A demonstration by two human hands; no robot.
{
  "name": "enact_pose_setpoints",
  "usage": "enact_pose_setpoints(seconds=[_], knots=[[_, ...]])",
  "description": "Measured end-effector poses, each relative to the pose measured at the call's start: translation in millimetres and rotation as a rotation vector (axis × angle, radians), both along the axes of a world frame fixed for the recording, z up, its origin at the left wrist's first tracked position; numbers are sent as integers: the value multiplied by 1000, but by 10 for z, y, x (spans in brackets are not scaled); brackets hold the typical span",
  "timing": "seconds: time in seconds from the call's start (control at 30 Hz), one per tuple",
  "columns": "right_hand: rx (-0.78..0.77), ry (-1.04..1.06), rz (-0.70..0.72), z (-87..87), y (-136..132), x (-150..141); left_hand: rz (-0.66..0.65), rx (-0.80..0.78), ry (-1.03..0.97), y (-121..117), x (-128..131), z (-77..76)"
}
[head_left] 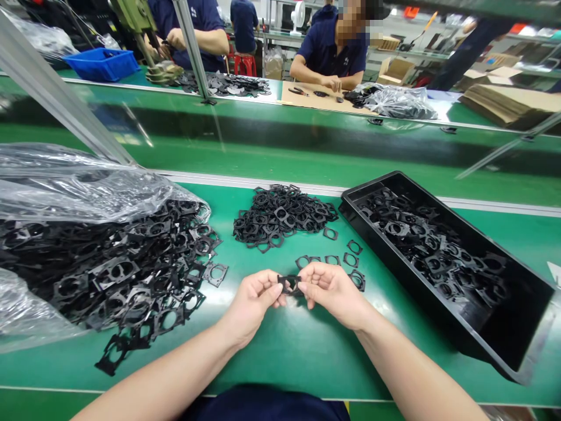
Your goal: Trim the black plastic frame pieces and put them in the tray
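Head view: pinching a black plate [287, 279] by both ends, with left hand [256, 298] and right hand [331, 289], over the green bench [284, 356].
Held between the hands, long axis running left to right, opening turned into view; likely to slip if gripped unevenly, perhaps then easily confused with loose plates [356, 255] just beyond the right hand.

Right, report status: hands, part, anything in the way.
Left fingers and right fingers pinching one black part over the bench. Part's ends covered by fingertips. Loose rings between right fingers and bin; nothing seen blocking the part.
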State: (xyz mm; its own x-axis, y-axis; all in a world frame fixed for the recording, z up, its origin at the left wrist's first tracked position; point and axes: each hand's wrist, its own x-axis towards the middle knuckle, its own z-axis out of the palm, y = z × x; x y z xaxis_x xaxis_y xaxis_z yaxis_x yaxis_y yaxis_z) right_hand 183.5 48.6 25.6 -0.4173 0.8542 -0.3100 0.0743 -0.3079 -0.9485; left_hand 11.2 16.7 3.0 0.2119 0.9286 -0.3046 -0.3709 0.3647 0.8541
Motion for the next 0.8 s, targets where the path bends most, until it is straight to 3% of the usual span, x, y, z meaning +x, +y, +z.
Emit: enact_pose_setpoints(seconds=[0.17,0.47,0.6,0.8], knots=[[2,19,-6,-4,-4,11,50,-30,-62,-12,32,14],[-59,140,-69,-44,-36,-2,-49,0,69,23,2,29],[-143,245,-86,-35,-29,-22,-66,-16,24,24,-15,50],[-181,181,-55,-30,-2,2,-89,-32,-3,40,-28,56]])
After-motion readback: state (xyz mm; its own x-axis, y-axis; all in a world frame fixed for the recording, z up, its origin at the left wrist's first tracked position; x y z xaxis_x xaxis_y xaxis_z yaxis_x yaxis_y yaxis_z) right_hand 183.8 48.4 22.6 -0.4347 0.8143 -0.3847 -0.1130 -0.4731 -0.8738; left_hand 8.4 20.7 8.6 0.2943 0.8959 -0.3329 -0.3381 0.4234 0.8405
